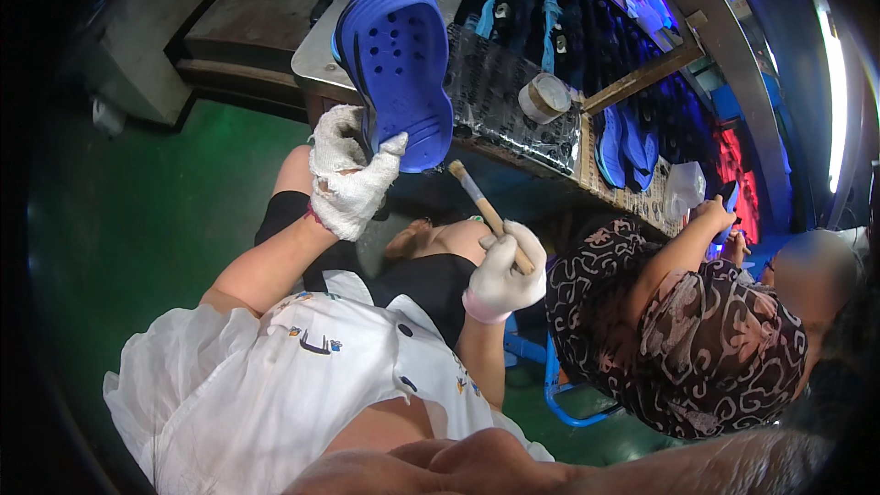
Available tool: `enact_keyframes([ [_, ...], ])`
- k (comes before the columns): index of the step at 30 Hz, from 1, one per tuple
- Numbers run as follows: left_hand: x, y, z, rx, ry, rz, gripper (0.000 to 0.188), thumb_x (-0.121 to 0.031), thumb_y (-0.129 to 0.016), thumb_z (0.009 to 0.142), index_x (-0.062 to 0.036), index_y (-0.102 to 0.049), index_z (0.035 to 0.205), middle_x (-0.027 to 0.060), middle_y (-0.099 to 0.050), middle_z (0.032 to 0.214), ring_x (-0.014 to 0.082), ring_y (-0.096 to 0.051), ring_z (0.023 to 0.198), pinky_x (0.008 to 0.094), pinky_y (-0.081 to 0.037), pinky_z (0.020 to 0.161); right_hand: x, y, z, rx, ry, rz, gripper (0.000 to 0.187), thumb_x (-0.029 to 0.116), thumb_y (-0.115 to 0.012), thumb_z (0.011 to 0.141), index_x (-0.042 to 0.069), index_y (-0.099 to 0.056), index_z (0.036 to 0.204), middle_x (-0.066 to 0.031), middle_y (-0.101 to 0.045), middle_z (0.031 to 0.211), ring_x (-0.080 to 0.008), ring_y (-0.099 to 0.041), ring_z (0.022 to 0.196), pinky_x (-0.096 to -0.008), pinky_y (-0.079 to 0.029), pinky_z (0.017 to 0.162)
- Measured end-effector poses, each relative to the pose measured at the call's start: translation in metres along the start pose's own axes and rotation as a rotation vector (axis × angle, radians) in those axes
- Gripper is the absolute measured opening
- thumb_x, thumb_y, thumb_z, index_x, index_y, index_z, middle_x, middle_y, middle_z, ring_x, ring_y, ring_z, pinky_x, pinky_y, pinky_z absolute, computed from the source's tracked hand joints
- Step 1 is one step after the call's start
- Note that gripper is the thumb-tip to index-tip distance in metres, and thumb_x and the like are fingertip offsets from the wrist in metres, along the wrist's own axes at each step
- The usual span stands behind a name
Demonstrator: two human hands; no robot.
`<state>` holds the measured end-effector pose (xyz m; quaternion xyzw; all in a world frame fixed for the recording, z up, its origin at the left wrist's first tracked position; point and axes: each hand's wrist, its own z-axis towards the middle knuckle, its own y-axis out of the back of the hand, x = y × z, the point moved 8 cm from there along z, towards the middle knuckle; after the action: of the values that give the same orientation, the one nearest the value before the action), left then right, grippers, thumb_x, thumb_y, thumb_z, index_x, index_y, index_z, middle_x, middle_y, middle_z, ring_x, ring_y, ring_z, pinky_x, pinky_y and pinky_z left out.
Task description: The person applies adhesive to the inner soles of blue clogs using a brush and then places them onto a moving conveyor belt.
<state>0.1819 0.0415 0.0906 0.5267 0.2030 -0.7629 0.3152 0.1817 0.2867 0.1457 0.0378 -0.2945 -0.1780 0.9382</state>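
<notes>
My left hand [346, 174], in a white knit glove, grips a blue clog sole [401, 82] by its near end, the thumb lying over the inside. The piece is held up and tilted, so its dark-holed inner face shows. In my right hand [507, 273], gloved in white, a brush [483, 200] with a wooden handle is pinched between the fingers. Its bristles point up and left, a short way from the sole's lower edge and apart from it.
A white tub [544, 97] stands on the bench's dark covered edge [513, 133]. Beyond runs a black conveyor with blue straps [550, 23]. More blue soles [626, 148] lie to the right, near a clear plastic container [685, 189]. At right sits a co-worker [687, 330] in a patterned top, holding a blue piece.
</notes>
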Motion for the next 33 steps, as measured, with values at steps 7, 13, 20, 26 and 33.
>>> enact_keyframes([
  [7,-0.001,-0.001,0.001,-0.026,0.008,-0.095,0.039,-0.007,-0.073,0.081,-0.0040,-0.044,0.107,0.0058,-0.060,0.082,0.0096,-0.058,0.062,0.0230,-0.048,0.055,0.006,-0.013,0.001,0.097,0.008,-0.002,0.018,-0.015,-0.046,0.078,-0.009,-0.059,0.089,-0.0149,-0.064,0.072,-0.0138,-0.061,0.054,-0.0235,-0.051,0.051],
  [13,0.005,-0.001,0.000,-0.053,-0.127,0.066,0.040,-0.008,-0.074,0.080,-0.0039,-0.045,0.108,0.0067,-0.059,0.086,0.0099,-0.058,0.064,0.0233,-0.049,0.056,0.005,-0.013,-0.004,0.094,0.003,0.013,0.018,-0.015,-0.048,0.076,-0.008,-0.060,0.087,-0.0151,-0.064,0.073,-0.0141,-0.062,0.054,-0.0228,-0.050,0.050],
  [20,0.004,0.001,-0.006,-0.042,-0.048,-0.114,0.041,-0.009,-0.074,0.081,-0.0032,-0.045,0.110,0.0062,-0.058,0.092,0.0100,-0.058,0.073,0.0245,-0.050,0.063,-0.002,-0.004,-0.012,0.029,0.006,0.034,0.019,-0.015,-0.046,0.077,-0.008,-0.059,0.089,-0.0149,-0.063,0.072,-0.0141,-0.061,0.053,-0.0240,-0.050,0.050],
  [26,0.002,0.002,-0.003,-0.021,-0.021,-0.188,0.039,-0.009,-0.073,0.082,-0.0035,-0.045,0.109,0.0063,-0.058,0.093,0.0096,-0.057,0.073,0.0241,-0.049,0.064,-0.005,0.005,-0.011,-0.013,-0.050,0.079,0.022,-0.015,-0.041,0.076,-0.010,-0.056,0.091,-0.0181,-0.062,0.078,-0.0145,-0.059,0.052,-0.0238,-0.050,0.049],
  [33,-0.006,0.005,-0.002,-0.015,-0.029,-0.162,0.037,-0.009,-0.073,0.081,-0.0037,-0.047,0.106,0.0041,-0.058,0.083,0.0091,-0.056,0.066,0.0234,-0.048,0.060,-0.009,-0.003,-0.019,0.051,-0.046,0.069,0.021,-0.013,-0.042,0.078,-0.008,-0.058,0.090,-0.0129,-0.061,0.067,-0.0130,-0.059,0.052,-0.0225,-0.048,0.049],
])
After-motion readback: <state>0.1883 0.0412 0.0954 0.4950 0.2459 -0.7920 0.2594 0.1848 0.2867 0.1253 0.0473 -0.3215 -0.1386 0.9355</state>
